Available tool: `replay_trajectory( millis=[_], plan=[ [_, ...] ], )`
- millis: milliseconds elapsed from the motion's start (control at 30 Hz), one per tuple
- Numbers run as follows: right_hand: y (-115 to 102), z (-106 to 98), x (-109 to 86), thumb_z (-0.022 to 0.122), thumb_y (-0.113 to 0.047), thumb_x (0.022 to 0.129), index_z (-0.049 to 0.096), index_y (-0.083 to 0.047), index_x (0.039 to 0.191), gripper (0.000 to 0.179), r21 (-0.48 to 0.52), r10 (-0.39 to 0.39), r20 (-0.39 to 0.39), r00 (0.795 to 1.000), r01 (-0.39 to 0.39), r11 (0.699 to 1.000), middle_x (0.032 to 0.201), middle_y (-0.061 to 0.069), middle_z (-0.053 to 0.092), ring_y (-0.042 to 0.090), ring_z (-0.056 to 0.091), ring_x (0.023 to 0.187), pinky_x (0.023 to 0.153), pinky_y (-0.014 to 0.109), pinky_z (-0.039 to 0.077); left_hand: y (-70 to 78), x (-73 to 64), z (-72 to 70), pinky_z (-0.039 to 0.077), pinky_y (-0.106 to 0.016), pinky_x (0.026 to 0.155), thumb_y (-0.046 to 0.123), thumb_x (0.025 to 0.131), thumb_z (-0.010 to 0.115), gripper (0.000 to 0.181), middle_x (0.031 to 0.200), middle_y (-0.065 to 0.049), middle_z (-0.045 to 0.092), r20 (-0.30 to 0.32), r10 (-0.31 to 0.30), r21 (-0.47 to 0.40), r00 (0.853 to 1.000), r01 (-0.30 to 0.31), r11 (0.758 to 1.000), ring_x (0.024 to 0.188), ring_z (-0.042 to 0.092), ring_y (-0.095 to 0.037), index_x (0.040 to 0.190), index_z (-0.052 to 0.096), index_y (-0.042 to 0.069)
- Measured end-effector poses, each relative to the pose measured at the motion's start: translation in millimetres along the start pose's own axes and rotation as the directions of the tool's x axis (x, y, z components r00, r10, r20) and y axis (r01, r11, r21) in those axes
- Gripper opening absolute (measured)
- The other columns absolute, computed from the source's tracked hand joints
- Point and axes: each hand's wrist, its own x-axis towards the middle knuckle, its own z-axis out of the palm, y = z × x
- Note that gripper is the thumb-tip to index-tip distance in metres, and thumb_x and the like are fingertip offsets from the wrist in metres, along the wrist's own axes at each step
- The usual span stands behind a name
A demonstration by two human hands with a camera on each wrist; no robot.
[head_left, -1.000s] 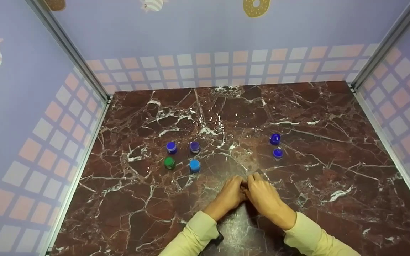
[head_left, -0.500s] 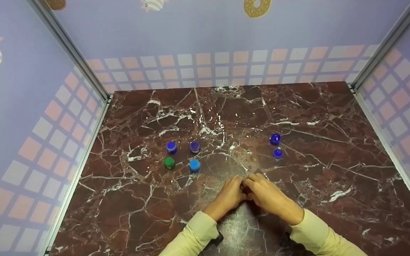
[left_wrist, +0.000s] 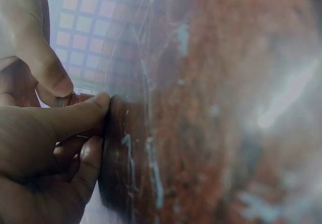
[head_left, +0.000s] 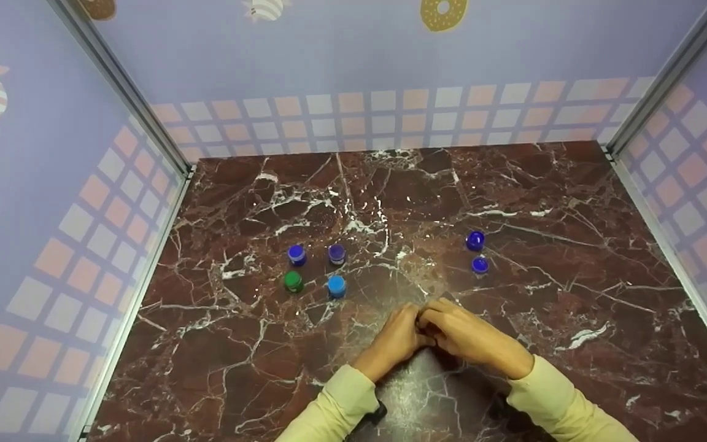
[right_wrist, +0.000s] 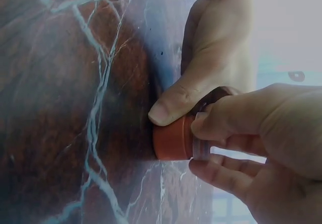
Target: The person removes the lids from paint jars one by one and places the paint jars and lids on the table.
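Observation:
Both hands meet at the near middle of the table around a small orange paint pot (right_wrist: 172,142), which they hide in the head view. My left hand (head_left: 395,336) grips the pot's orange body low down at the tabletop, with its thumb across the side. The fingers and thumb of my right hand (head_left: 464,333) pinch the clear, ridged top section (right_wrist: 201,149) of the pot. In the left wrist view a sliver of the reddish pot (left_wrist: 84,97) shows between the fingertips of the two hands.
Left of the hands stand small paint pots with blue (head_left: 296,255), purple (head_left: 336,253), green (head_left: 293,281) and light blue (head_left: 336,286) tops. Farther right are a shiny dark blue pot (head_left: 475,240) and a smaller blue round piece (head_left: 480,265). Patterned walls (head_left: 353,61) enclose the marbled table (head_left: 237,368).
My right wrist and forearm have swung to the right, and the right hand has turned about the pot. The left hand stays nearly in place. The other pots have not moved.

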Motion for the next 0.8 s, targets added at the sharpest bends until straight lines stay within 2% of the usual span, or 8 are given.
replay_trajectory(
  millis=[367, 667, 800],
  plan=[
    [1.5, -1.3, 2.6, 0.071, 0.014, 0.069, 0.067, -0.007, 0.091, 0.031, -0.007, -0.022, 0.045, 0.999, 0.023, 1.0, 0.094, 0.002, 0.062, 0.018, 0.059, 0.089, 0.08, 0.034, 0.054, 0.9, 0.1, 0.1, 0.049, -0.027, 0.072, 0.016, 0.068, 0.094, 0.034, 0.083, 0.001, 0.063, -0.007, 0.006, -0.003, 1.0, -0.006, 1.0, 0.078, 0.058, -0.014, 0.087, 0.066, 0.01],
    [2.4, -4.3, 2.7, 0.069, 0.014, 0.073, 0.069, -0.009, 0.091, 0.029, -0.011, -0.028, 0.091, 0.995, 0.029, 1.0, 0.093, 0.001, 0.062, 0.017, 0.06, 0.089, 0.081, 0.032, 0.055, 0.6, -0.9, 0.4, 0.048, -0.026, 0.07, 0.015, 0.069, 0.094, 0.034, 0.082, 0.002, 0.062, -0.01, -0.008, -0.001, 1.0, 0.008, 1.0, 0.076, 0.057, -0.013, 0.083, 0.064, 0.011],
    [4.7, -3.4, 1.1, 0.071, 0.013, 0.072, 0.072, -0.008, 0.092, 0.03, -0.016, -0.072, 0.065, 0.995, 0.074, 0.997, 0.094, 0.001, 0.063, 0.018, 0.059, 0.089, 0.08, 0.032, 0.054, 1.5, -2.2, -0.2, 0.049, -0.028, 0.073, 0.017, 0.071, 0.094, 0.035, 0.083, 0.001, 0.06, -0.011, -0.018, 0.012, 1.0, 0.018, 1.0, 0.078, 0.058, -0.015, 0.084, 0.062, 0.01]
  ],
)
